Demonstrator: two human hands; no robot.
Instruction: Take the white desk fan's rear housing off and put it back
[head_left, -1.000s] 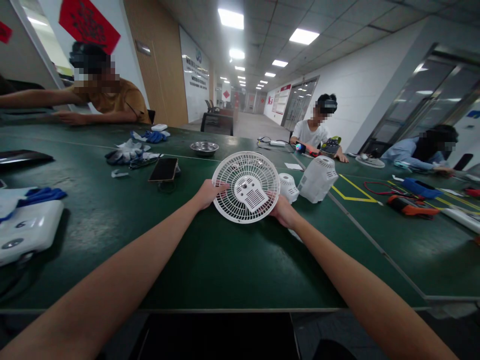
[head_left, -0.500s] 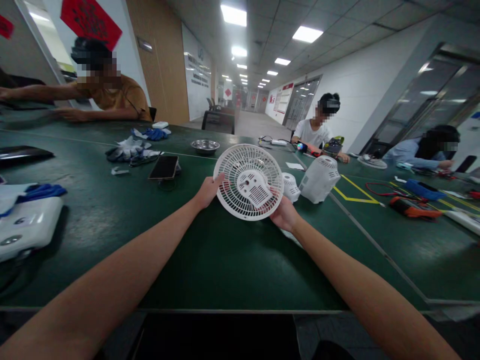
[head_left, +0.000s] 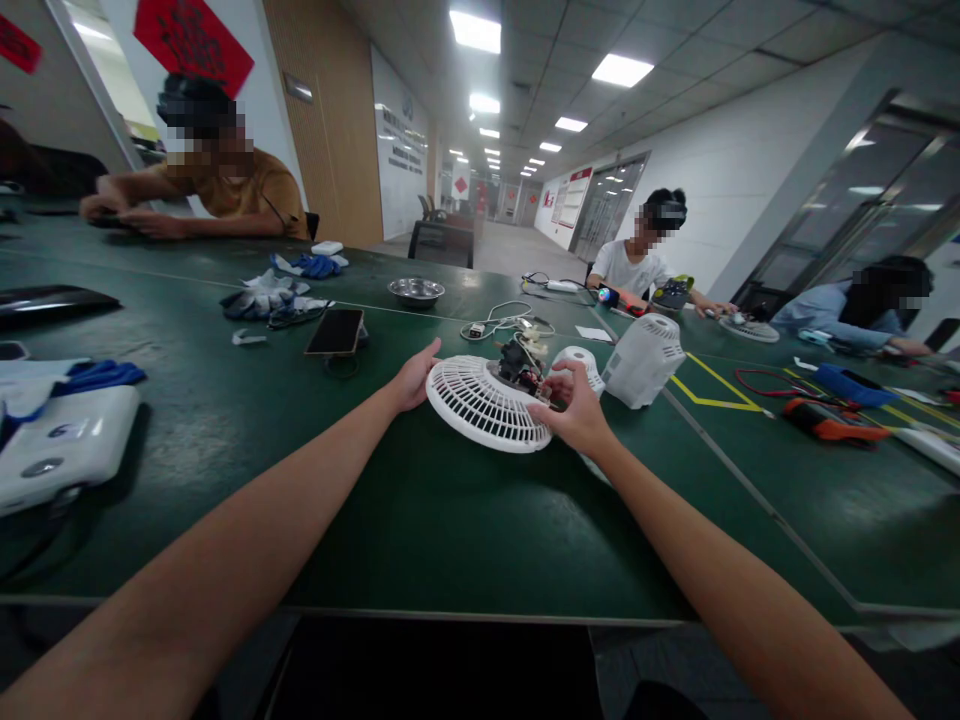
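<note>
A white round fan grille [head_left: 480, 405] lies tilted low over the green table, its slotted side facing up. On it sits a dark fan motor [head_left: 517, 365] with exposed wires and small parts. My left hand [head_left: 414, 380] grips the grille's left rim, thumb pointing up. Curled around the right side of the grille, my right hand [head_left: 579, 408] has its thumb on the slots and its fingertips close beside the motor. Whether those fingertips touch the motor is hard to make out. A white cable with a plug [head_left: 499, 322] lies behind the grille.
White plastic housings [head_left: 643, 362] stand right of the grille. A phone [head_left: 335, 332], gloves [head_left: 270, 298] and a metal bowl [head_left: 416, 291] are at left and back. A white device [head_left: 67, 440] lies far left, an orange multimeter [head_left: 832, 420] right. Other people sit around the table.
The grille has tipped down from facing me to nearly flat, bringing the motor and cable into sight. My right hand has moved from beneath the rim to its upper side near the motor.
</note>
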